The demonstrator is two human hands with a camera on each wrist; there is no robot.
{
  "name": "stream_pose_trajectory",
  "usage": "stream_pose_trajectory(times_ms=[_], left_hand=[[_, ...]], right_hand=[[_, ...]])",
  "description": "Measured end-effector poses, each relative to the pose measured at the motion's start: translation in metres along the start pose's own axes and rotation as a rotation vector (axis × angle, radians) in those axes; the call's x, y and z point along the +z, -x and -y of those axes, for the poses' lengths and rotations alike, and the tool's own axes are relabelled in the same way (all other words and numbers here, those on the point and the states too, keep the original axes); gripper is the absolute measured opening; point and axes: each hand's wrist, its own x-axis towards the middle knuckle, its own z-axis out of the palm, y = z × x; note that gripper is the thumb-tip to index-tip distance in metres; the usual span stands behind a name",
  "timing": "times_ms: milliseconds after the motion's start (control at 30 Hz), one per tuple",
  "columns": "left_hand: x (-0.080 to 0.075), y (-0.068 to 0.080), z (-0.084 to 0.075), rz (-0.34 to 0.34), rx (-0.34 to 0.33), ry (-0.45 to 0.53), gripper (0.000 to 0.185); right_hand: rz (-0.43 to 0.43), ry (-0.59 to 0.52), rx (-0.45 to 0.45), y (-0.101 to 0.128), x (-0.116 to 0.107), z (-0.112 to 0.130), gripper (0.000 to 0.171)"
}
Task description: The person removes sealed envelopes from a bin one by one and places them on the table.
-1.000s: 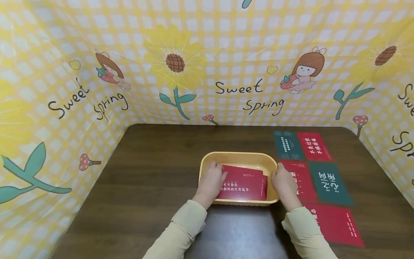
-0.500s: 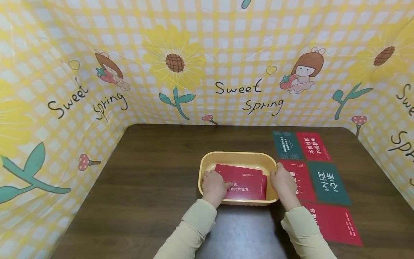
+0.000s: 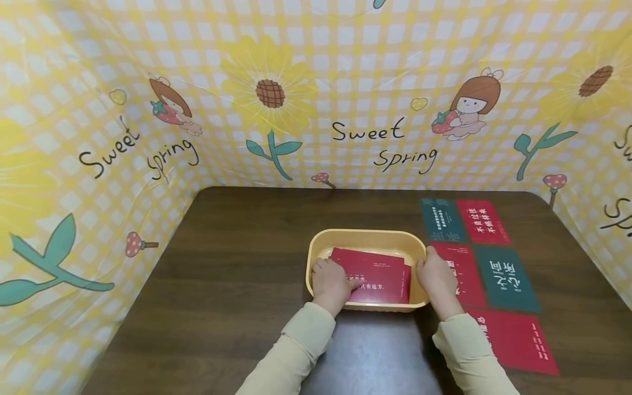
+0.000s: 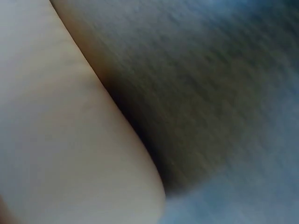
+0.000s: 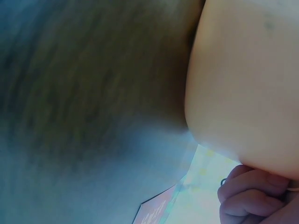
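A yellow plastic tray (image 3: 365,236) sits mid-table with red cards (image 3: 382,271) stacked inside it. My left hand (image 3: 329,278) is inside the tray at its left end, fingers curled onto the left edge of the top red card. My right hand (image 3: 434,277) grips the tray's right rim. The left wrist view is a blur of the tray's pale wall (image 4: 60,140) against the dark table (image 4: 210,93). In the right wrist view my curled fingers (image 5: 247,196) sit under the tray wall (image 5: 247,79), with a red card corner (image 5: 156,210) below.
Loose cards lie on the dark wooden table right of the tray: a green card (image 3: 441,219), a red card (image 3: 481,221), a larger green card (image 3: 504,278) and a red card (image 3: 513,340) near the front. A yellow checked cloth (image 3: 316,82) walls in three sides.
My left hand slid from the tray's left wall toward me and onto the top red card. The right hand stayed on the tray's right rim.
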Motion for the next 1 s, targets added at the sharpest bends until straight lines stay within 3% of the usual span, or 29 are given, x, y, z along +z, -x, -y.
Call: stream_pose_trajectory(times_ms=[133, 600, 700, 867, 1000], left_hand=[[-0.0002, -0.0014, -0.0012, 0.021, 0.006, -0.006, 0.079], [0.0016, -0.0028, 0.0010, -0.030, 0.019, 0.008, 0.071], [0.0010, -0.0035, 0.0013, -0.036, 0.004, 0.085, 0.071], [0.0009, -0.0043, 0.0018, -0.037, -0.053, 0.295, 0.073], [0.0008, -0.0049, 0.0038, -0.053, -0.039, 0.372, 0.073]], right_hand=[[-0.011, -0.004, -0.007, 0.0002, -0.0001, -0.0020, 0.037], [-0.006, -0.001, -0.010, -0.0003, 0.0009, -0.0015, 0.035], [-0.010, -0.002, -0.009, -0.0005, 0.0013, -0.0017, 0.034], [-0.014, 0.001, -0.012, -0.0011, 0.0018, -0.0026, 0.033], [-0.009, 0.001, -0.007, -0.0022, 0.0020, -0.0024, 0.035]])
